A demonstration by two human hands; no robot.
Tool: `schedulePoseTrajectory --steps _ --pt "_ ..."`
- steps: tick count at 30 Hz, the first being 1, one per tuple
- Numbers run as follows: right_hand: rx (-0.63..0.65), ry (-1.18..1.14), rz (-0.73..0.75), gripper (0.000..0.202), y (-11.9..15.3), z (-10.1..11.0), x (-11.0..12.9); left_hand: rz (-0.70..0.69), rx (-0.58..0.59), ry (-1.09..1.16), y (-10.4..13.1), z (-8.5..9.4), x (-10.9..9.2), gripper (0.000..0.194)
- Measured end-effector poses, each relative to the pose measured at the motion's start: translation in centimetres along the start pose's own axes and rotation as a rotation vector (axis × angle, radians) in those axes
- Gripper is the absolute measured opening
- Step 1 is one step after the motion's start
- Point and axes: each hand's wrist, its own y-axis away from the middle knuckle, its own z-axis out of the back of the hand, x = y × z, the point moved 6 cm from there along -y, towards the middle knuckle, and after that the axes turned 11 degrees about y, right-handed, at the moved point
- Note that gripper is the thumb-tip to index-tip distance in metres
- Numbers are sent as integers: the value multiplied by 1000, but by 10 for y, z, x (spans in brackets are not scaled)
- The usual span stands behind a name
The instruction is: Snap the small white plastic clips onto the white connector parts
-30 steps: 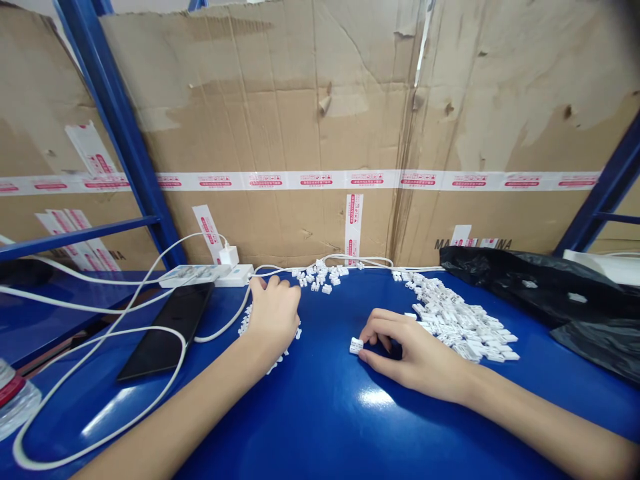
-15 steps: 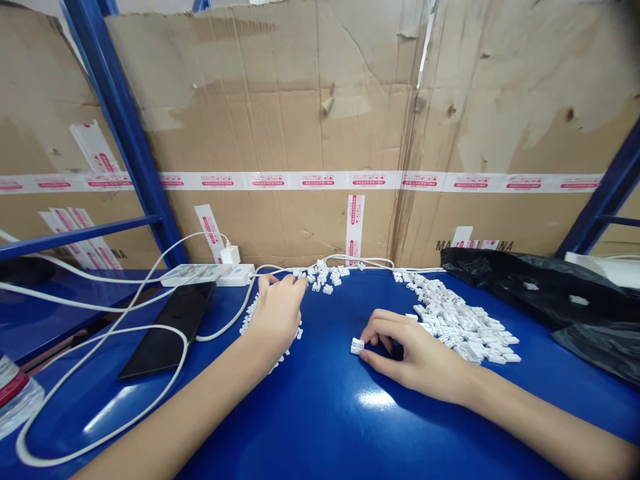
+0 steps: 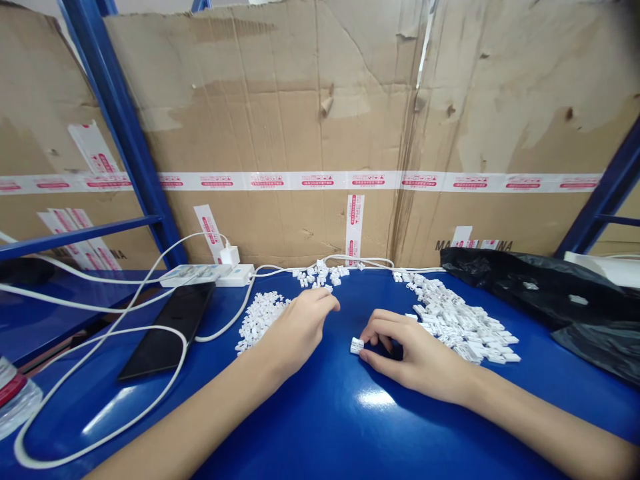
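The right hand (image 3: 405,350) pinches a small white plastic piece (image 3: 357,345) between its fingers, low over the blue desk (image 3: 320,427). The left hand (image 3: 300,327) hovers beside a left heap of tiny white parts (image 3: 263,317); whether its fingers hold anything I cannot tell. Farther right spreads a pile of white pieces (image 3: 457,320).

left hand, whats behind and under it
Past the left hand are a loose cluster of white pieces and a cable. A pile of small white bits shows at its side. Whatever lies right under the palm and fingers is covered, so I can't tell.
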Motion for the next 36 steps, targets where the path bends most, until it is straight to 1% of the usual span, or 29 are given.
schedulePoseTrajectory --steps 2,5,8,11,13,18,23,26,29,32,36 --pt "-4 2 -1 5 0 0 0 -27 13 40 0 -2 -2 30" --pt "-9 5 -6 4 0 1 0 -55 -12 77 -1 0 -6 24" --pt "-8 2 -7 5 -1 1 0 -65 -35 104 -1 2 -10 19" --pt "-9 -5 -12 5 -1 1 -1 -57 -24 149 -2 3 -13 17" --pt "-12 -12 -17 5 -1 1 -1 -25 -18 199 -3 4 -15 16" --pt "-22 -19 -24 7 1 -1 -4 128 -12 345 -6 5 -16 14" --pt "-43 -6 -40 11 -1 0 -7 133 38 422 -7 -1 -20 12" --pt "-99 -21 -10 16 -1 4 -5 119 57 477 -6 -3 -21 14" --pt "-155 -50 44 15 0 7 -1 109 65 528 -5 -5 -20 13" --pt "-175 -64 95 14 0 7 1 107 74 555 -3 -7 -20 14" --pt "-181 -85 114 16 1 7 1 106 72 560 -3 -9 -20 15"
